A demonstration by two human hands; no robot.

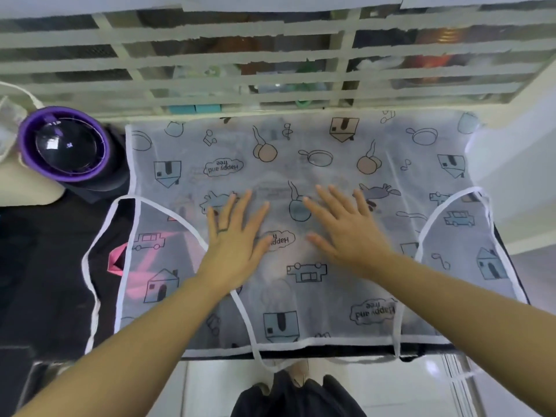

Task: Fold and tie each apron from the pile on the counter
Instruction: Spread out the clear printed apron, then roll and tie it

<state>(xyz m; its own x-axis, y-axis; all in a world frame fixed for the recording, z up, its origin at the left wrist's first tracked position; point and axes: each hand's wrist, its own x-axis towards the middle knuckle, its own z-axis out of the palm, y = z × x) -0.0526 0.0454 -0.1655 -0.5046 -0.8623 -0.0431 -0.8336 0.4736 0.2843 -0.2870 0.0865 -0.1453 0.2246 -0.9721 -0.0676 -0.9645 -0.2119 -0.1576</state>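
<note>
A sheer white apron, printed with cartoon houses, cars, pans and "Happy and free" speech clouds, lies spread flat across a dark counter, seen from above by the person wearing the camera. It covers most of the counter top, from the far edge to the near edge.

Both bare hands rest palm-down near the middle of the apron. The left hand lies flat with its fingers straight and fanned apart, pressing on the fabric and gripping nothing; a thin ring sits on one finger. The right hand, just beside it, is the same: fingers straight, spread wide, flat against the cloth. The two thumbs point toward each other without touching.

A white strap loops out over the counter on the left, and another strap trails off the near edge.

At the far left stands a round purple-rimmed object with a clear dome. Behind the counter is a white slatted window.
</note>
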